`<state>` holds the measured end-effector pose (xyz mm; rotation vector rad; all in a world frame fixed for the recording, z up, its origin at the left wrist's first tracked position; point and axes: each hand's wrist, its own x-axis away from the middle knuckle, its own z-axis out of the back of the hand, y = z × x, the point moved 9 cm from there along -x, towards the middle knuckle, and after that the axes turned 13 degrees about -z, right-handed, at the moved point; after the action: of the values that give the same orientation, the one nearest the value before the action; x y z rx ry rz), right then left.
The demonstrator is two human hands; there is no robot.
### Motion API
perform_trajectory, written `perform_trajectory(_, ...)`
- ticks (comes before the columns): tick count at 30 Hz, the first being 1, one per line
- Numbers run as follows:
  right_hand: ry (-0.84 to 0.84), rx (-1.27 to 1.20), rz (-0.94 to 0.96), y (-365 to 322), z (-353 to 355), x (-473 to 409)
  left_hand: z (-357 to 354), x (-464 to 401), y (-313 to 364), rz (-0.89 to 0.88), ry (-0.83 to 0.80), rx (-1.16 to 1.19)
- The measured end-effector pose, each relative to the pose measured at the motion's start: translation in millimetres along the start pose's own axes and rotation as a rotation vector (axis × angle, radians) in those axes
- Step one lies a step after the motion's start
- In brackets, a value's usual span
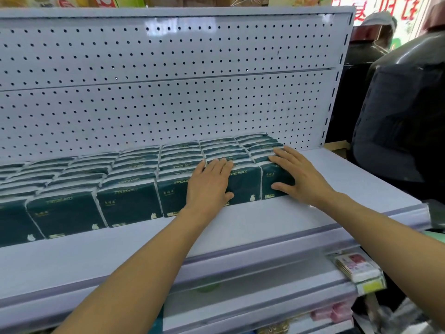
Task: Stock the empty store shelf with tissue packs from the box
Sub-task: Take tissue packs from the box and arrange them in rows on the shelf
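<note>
Here, both flat hands, left hand (pixel 210 183) and right hand (pixel 295 175), press the tissue packs (pixel 130 203)

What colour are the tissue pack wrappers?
Dark green tissue packs with white side edges and pale lettering; head view.

Left of my left hand (pixel 209 183) the row of tissue packs (pixel 125 201) runs off the frame's edge, and right of my right hand (pixel 295 174) a blurred person (pixel 397 121) is cut off.
</note>
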<state>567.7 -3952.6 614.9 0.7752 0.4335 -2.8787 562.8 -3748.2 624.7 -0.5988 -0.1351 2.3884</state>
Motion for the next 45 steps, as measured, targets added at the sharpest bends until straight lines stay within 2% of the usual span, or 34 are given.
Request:
perform_trajectory(6,-0.039,0.129,-0.087,-9.3,7.0,5.5,5.5,2.4,-1.6,-0.006,-0.018,0.0)
perform_trajectory(10,0.098,0.095,-0.133,-41.7,34.8,26.5,28.9,18.8,-0.2,0.041,0.066,0.02)
perform_trajectory(15,0.315,-0.084,-0.038,-101.7,78.0,85.3,73.2,82.8,16.5,0.06,0.294,0.117)
perform_trajectory(18,0.319,-0.124,0.019,-133.2,83.6,125.0,95.2,135.8,28.5,0.067,0.374,0.108)
perform_trajectory(21,0.271,-0.13,0.104,-164.7,74.3,160.2,107.0,194.2,34.2,0.095,0.386,0.086)
perform_trajectory(26,0.131,-0.182,0.207,-225.6,40.2,208.7,91.0,306.9,28.5,0.2,0.213,0.003)
perform_trajectory(31,-0.049,-0.273,0.246,-301.6,-10.2,244.4,78.5,416.9,-6.1,0.349,0.076,0.018)
perform_trajectory(37,-0.257,-0.338,0.304,-421.8,-89.4,281.0,61.8,548.3,-72.5,0.504,-0.007,0.039)
perform_trajectory(45,-0.503,-0.343,0.332,-583.4,-210.4,335.7,3.9,727.3,-174.9,0.671,-0.26,0.152)
